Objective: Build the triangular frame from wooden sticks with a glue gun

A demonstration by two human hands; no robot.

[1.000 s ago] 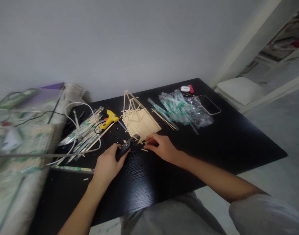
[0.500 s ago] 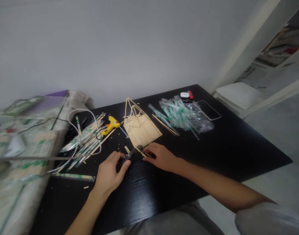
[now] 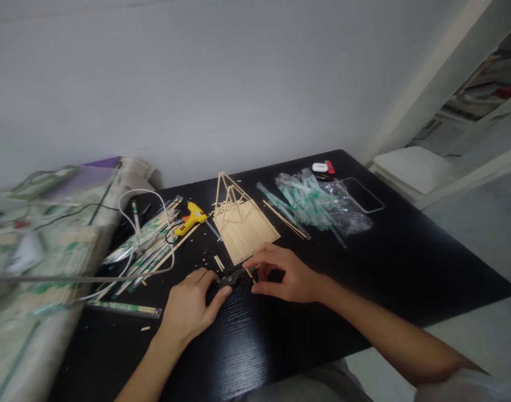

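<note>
Left hand [image 3: 188, 304] grips cutter [image 3: 228, 279]; right hand [image 3: 286, 276] pinches stick [image 3: 249, 272] (wrappers [image 3: 309, 195]: print blurred).

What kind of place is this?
Likely a home hobby table: a yellow glue gun, a half-built stick model and wrapped chopsticks lie on the black table, where the left hand grips a dark cutter.
</note>
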